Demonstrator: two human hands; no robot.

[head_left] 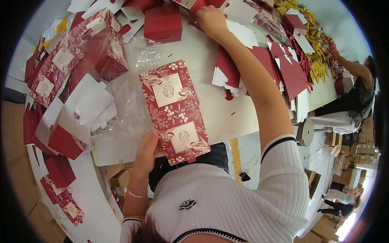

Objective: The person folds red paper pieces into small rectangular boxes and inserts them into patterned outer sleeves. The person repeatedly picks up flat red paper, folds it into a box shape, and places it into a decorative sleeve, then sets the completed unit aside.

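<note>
A long red gift box (174, 111) with cream floral print and two cream square panels lies slanted at the table's near side. Its lower end reaches toward my waist. My left hand (148, 152) grips its lower left edge, some fingers hidden against the box. Far off at the top, my right hand (212, 24) is stretched out over the table among red and white cardboard pieces. Its fingers are curled, and what they hold, if anything, is not clear. Just left of it stands a plain red box (163, 26).
Clear plastic wrap (131, 95) and floral boxes (67, 56) crowd the left, with white-lined red cardboard (87, 105). Flat red card pieces (289, 75) lie under and beyond my right arm. Yellow wrapped items (314, 46) are heaped far right, near another person (360, 89).
</note>
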